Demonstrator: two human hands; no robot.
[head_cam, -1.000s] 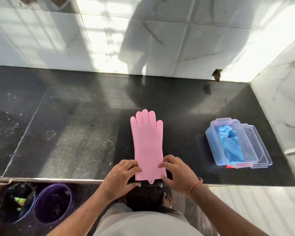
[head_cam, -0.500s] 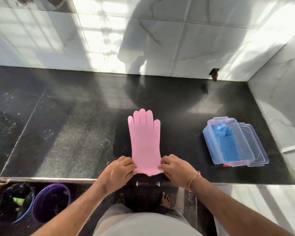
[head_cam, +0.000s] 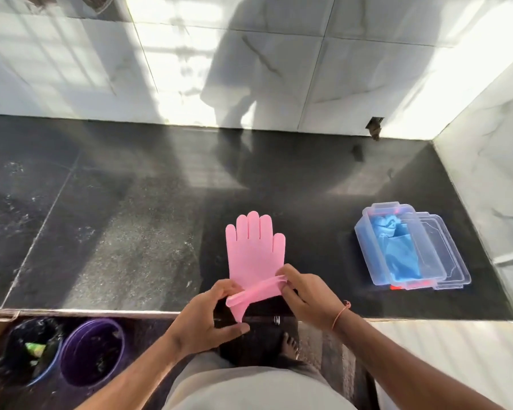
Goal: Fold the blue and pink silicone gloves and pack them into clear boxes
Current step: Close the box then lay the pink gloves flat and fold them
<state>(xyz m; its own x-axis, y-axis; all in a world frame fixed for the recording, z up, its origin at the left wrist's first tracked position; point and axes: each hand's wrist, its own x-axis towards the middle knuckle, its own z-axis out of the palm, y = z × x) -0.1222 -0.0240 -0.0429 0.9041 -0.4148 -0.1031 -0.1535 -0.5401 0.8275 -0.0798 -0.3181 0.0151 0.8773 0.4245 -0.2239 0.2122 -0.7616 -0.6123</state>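
A pink silicone glove (head_cam: 253, 250) lies flat on the black countertop (head_cam: 131, 217), fingers pointing away from me. Its cuff end is lifted off the counter and rolled toward the fingers. My left hand (head_cam: 208, 318) pinches the cuff's left corner and my right hand (head_cam: 308, 294) pinches its right corner. To the right stands a clear plastic box (head_cam: 397, 250) with a folded blue glove (head_cam: 400, 253) inside. A second clear box or lid (head_cam: 447, 255) lies under and beside it.
White marble walls close the counter at the back and right. Below the counter's front edge (head_cam: 101, 310) stand a purple bucket (head_cam: 92, 350) and a dark bin (head_cam: 30, 350) on the floor. My bare foot (head_cam: 289, 346) shows beneath the counter.
Both hands have lifted the pink glove's cuff off the counter and turned it up toward the fingers. The glove lay fully flat a second ago.
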